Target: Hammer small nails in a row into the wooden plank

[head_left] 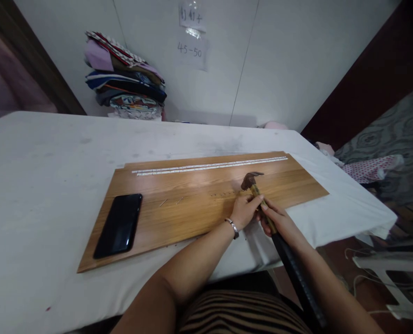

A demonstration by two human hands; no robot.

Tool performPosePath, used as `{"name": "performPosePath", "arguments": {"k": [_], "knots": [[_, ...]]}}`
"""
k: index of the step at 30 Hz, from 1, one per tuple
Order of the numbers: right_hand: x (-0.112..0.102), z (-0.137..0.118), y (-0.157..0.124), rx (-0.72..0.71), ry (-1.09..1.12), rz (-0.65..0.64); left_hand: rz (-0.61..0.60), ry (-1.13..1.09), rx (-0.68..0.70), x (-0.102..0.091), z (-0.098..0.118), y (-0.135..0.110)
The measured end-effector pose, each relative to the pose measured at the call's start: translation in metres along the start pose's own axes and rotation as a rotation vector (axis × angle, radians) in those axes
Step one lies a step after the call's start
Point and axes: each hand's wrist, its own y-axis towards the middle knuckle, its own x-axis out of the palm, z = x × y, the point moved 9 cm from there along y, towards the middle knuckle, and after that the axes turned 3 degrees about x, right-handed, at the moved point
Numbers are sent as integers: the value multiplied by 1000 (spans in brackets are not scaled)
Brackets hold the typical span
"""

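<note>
My right hand (281, 222) is wrapped round the handle of a claw hammer (271, 227), which has a rusty head and a long black grip. The head is tilted up over a wood-grain board (192, 213) on the table. Right beside it, my left hand (243, 211), with a bracelet at the wrist, has its fingers closed and its thumb against the hammer handle. Whatever its fingertips hold is hidden. A short row of small nails (222, 194) stands left of that hand. Two loose nails (163, 202) lie further left.
Two white marked strips (209, 165) run along the board's far side. A black phone (119, 226) rests on its left end. White cloth (46, 185) covers the table. Folded clothes (126, 76) are stacked at the back wall. A white plastic stool (394, 273) stands at right.
</note>
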Motion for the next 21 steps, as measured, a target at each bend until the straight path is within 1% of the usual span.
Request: {"name": "performPosePath", "arguments": {"k": [5,10,14,21], "knots": [[1,3,2,20,-7,-24,3,9,-24,-1,0,-1],[-1,3,1,13,-2,-4,1,0,-8,0,4,-2],[0,4,1,28,-6,-13,6,25,-12,-1,5,-3],[-1,1,1,1,-14,-6,0,-21,0,1,6,-3]]}}
